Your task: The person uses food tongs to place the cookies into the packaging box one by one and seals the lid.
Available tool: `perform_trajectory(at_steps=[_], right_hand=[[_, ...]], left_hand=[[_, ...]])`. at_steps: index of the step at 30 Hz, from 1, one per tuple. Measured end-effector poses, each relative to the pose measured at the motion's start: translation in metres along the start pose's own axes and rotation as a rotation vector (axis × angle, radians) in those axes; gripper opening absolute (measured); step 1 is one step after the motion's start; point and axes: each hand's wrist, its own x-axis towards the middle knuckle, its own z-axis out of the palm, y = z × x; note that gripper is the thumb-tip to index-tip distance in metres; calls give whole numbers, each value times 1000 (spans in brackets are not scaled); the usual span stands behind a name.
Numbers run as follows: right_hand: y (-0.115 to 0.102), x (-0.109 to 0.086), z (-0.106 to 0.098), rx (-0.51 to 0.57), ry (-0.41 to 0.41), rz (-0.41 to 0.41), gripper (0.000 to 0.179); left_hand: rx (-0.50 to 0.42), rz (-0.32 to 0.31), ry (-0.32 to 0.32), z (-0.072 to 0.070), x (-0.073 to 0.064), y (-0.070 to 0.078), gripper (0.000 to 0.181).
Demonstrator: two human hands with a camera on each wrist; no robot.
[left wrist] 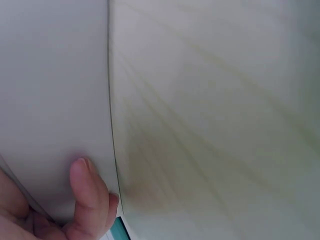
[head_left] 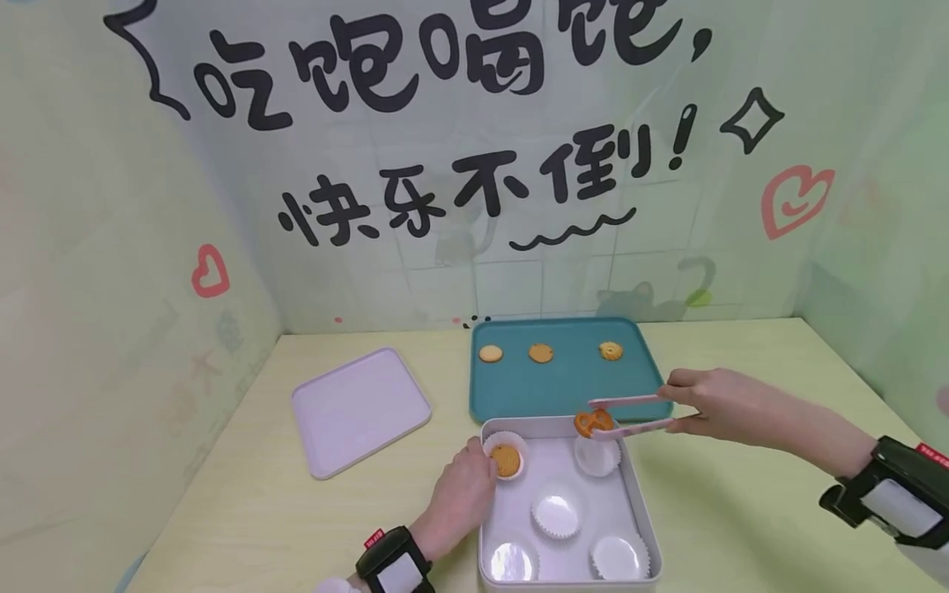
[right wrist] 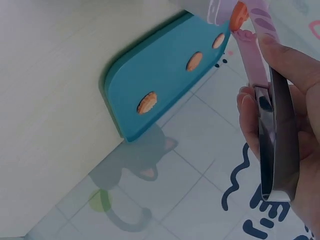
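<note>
My right hand (head_left: 712, 401) grips a pair of tongs (right wrist: 277, 145) with a metal handle and pink arms. Between the tong tips is a pretzel (head_left: 594, 422), held over a white paper cup (head_left: 597, 458) at the back right of a pale lilac box (head_left: 643, 519). At the box's left wall, my left hand (head_left: 463, 486) holds the rim, its fingers (left wrist: 86, 192) against the wall in the left wrist view. Beside that hand, a round cookie (head_left: 506, 460) sits in the back left paper cup. Three more paper cups, the middle one (head_left: 557, 512) among them, hold nothing.
Behind the box lies a teal tray (head_left: 549, 391) with three cookies spaced along its far side, the rightmost one ring-shaped (head_left: 611, 351). A lilac tray (head_left: 361, 412) lies at the left. Printed walls enclose the table's back and sides.
</note>
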Motion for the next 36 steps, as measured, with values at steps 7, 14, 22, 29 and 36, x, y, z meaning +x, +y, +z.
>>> perform_trajectory(at_steps=[7, 14, 22, 29, 36], right_hand=[[-19, 8, -7, -60, -166, 48, 30], [-33, 28, -7, -205, -276, 64, 27], [-38, 38, 3, -269, -311, 60, 28], [-41, 43, 7, -309, -334, 56, 27], [-43, 45, 8, -330, -341, 47, 30]], left_hand=[[6, 1, 11, 0, 0, 0, 15], [-4, -5, 10, 0, 0, 0, 16], [-41, -28, -16, -2, 0, 0, 16], [-41, -10, -5, -2, -1, 0, 15], [-22, -2, 2, 0, -1, 0, 15]])
